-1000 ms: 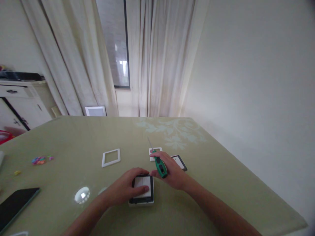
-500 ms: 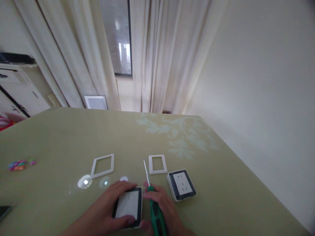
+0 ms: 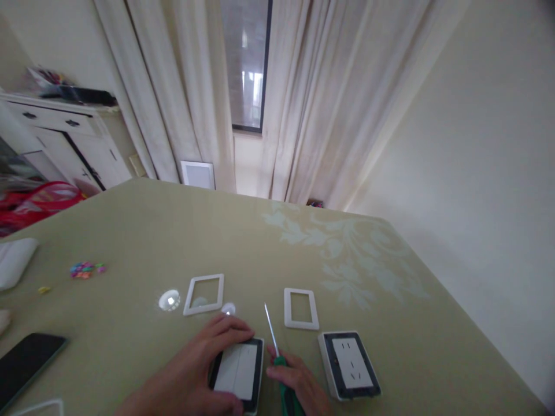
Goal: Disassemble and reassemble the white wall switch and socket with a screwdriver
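Observation:
At the bottom centre lies a wall switch [image 3: 236, 368] with white rockers and a dark border, set in a white box. My left hand [image 3: 208, 370] spans it, fingers on the far edge and thumb on the near one. My right hand [image 3: 299, 378], just to its right, is closed around a screwdriver [image 3: 284, 370] with a green and black handle. The shaft points up and away, its tip touching neither switch nor socket. Right of that hand sits a wall socket [image 3: 352, 364] with a dark border. Two white cover frames, a left frame [image 3: 187, 299] and a right frame [image 3: 287, 309], lie beyond.
A black phone [image 3: 28, 367] and a small heap of colourful bits [image 3: 81, 269] lie on the left of the green table [image 3: 173, 231]. A white object [image 3: 15, 263] is at the left edge. Curtains and a wall [image 3: 489, 202] bound the far and right sides.
The view has swung left, so things appear further right and more of the cabinet and phone shows. My left hand stays on the switch and my right hand still holds the screwdriver.

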Motion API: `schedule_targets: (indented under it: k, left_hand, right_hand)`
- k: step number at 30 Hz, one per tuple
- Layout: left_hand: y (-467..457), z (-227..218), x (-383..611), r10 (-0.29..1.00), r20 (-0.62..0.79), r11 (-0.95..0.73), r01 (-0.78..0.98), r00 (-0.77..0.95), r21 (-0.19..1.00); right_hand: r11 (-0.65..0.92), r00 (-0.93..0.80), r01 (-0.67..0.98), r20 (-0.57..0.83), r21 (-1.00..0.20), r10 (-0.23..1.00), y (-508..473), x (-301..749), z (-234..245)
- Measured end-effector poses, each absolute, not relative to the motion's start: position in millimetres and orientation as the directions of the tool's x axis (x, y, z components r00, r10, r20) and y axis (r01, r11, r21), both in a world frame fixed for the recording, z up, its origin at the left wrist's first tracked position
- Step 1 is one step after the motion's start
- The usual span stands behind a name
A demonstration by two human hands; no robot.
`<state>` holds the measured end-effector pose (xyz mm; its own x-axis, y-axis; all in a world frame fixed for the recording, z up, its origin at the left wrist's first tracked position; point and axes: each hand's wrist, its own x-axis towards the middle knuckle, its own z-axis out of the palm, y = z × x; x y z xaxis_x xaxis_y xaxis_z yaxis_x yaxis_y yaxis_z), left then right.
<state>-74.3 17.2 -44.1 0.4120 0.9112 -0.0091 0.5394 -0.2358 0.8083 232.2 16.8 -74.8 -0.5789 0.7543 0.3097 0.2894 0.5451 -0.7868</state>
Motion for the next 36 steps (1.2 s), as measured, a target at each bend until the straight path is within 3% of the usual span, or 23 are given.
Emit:
schedule_targets:
  k: [6, 11, 16, 22, 31, 36]
  left_hand:
    - [25, -15, -51, 0.906, 0.068, -0.317, 0.561, 0.419, 0.764]
    - [25, -21, -31, 0.899, 0.166, -0.381, 0.540, 0.404, 0.750]
    - [21, -30, -26, 0.903, 0.212, -0.396, 0.535, 0.373, 0.747]
    - [19, -42, -27, 0.925, 0.191, -0.354, 0.559, 0.329, 0.750]
    - [26, -44, -39, 0.882, 0.297, -0.467, 0.592, 0.366, 0.657]
    - [22, -36, -41, 0.886, 0.286, -0.460, 0.620, 0.364, 0.635]
  right_hand:
    - [0.747, -0.635, 0.262, 0.473, -0.611, 0.610, 30, 239, -74]
    - [0.692, -0.597, 0.456, 0.385, -0.559, 0.704, 17, 236, -54]
    - [0.675, -0.573, 0.512, 0.374, -0.531, 0.729, 13, 229, -44]
    - [0.664, -0.565, 0.483, 0.376, -0.571, 0.734, 15, 220, -41]
    - [0.671, -0.530, 0.366, 0.448, -0.645, 0.720, 32, 204, -37]
    - [0.626, -0.367, 0.269, 0.522, -0.732, 0.769, 31, 203, -40]
